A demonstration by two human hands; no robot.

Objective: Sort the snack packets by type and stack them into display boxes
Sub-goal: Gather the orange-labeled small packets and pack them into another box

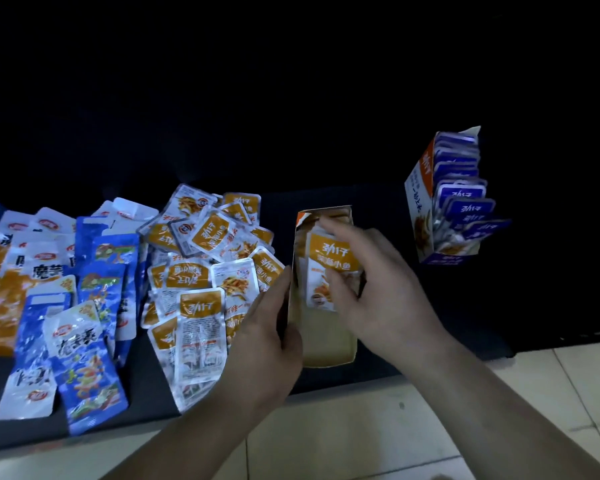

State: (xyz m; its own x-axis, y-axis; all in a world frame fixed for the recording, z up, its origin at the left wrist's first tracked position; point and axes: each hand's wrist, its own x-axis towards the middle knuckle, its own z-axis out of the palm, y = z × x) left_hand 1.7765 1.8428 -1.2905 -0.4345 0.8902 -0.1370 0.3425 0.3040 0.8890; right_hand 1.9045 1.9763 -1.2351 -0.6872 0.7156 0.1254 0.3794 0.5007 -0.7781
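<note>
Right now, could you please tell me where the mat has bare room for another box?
Free: the mat between the orange box and the purple box, and nearer than the purple box. Crowded: loose packets left of the orange box.

At centre, open display box (328, 344) lying flat, pale floor bare toward 6 o'clock, orange packet (329, 259) tilted in its 12 o'clock half. At 9 o'clock, loose heap of orange packets (201, 271); farther toward 9 o'clock, overlapping blue packets (94, 323). At 2 o'clock, second display box (421, 199) standing, packed with purple packets (465, 202).
</note>
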